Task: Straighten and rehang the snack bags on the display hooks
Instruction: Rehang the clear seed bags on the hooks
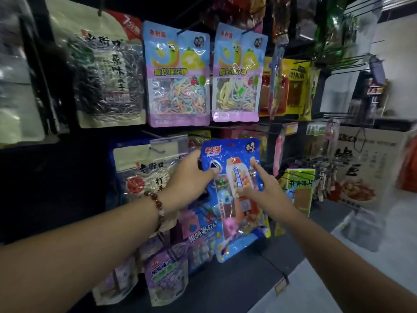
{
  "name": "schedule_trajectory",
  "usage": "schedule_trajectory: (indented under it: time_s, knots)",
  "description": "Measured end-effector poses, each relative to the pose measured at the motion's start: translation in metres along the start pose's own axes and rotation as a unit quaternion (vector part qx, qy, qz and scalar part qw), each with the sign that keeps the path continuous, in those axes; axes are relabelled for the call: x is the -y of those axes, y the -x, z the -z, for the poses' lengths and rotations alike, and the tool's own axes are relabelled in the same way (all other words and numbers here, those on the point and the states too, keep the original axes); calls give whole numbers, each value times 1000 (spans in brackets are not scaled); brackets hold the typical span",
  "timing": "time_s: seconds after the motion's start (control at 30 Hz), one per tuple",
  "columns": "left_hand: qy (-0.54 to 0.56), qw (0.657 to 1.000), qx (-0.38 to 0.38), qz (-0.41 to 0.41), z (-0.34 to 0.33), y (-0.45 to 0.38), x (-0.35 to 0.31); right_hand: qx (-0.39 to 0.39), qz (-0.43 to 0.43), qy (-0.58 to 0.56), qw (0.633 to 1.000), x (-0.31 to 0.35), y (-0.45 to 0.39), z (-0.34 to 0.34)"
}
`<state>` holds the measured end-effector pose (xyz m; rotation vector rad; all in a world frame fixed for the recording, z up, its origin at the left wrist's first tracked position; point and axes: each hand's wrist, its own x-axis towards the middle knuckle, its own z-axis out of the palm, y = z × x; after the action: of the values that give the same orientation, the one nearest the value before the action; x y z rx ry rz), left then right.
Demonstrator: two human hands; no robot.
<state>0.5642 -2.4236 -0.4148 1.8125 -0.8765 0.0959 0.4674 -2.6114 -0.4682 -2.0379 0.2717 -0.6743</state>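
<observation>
Your left hand point(191, 175), a bead bracelet point(158, 205) on its wrist, grips the upper left edge of the blue snack bag point(237, 199). Your right hand point(264, 188) rests straight fingers on its front. It hangs tilted mid-rack, below two pastel candy bags point(178, 73).

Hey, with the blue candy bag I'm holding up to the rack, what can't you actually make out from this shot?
All from the head view:
- Whether the glossy blue candy bag is on a hook: its top meets dark, blurred rack.
- The left hand fingertips: hidden behind the bag's edge.
- The bag's middle print: covered by the right hand.
- The white seed bag: partly behind the left wrist.
- Small print: too blurred.
</observation>
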Motion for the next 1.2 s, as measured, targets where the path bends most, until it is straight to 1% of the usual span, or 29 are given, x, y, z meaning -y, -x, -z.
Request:
schedule_trajectory:
  time_s: [0.17,0.33,0.53,0.67,0.73,0.8,0.87,0.9,0.97,1.0,1.07,1.13,1.17,1.2]
  knots:
    - [16,999,-34,10,-15,-37,20,33,-1,-10,999,-15,-51,-4]
    - [44,997,-60,32,-28,-57,38,27,-7,2,1000,-24,-73,-5]
    - [-13,996,-88,22,-34,-72,53,29,-1,-19,999,-33,-101,-19]
    - [-13,990,-122,73,-30,-74,71,45,-21,6,999,-27,-122,-35]
    - [-26,992,-97,82,-24,-68,78,63,-39,22,997,-26,-124,-41]
    - [-105,992,-38,66,-15,-55,78,81,-49,18,995,-21,-118,-46]
    - [-221,973,24,62,-6,-36,77,71,-34,5,997,-14,-104,-50]
    - [-261,962,43,65,-2,-24,76,57,-14,20,998,-9,-95,-53]
    - [-336,939,54,37,10,0,75,42,43,118,991,1,-76,-60]
    - [-384,922,55,14,17,12,73,48,72,173,981,6,-66,-65]
    - [-482,874,48,-28,31,30,77,74,145,275,948,14,-50,-77]
    - [-557,829,35,-35,46,44,80,110,199,372,900,19,-37,-92]
    - [-586,809,30,-27,52,49,82,125,210,406,880,22,-32,-99]
    - [-612,790,28,-22,57,54,85,145,203,429,868,24,-28,-105]
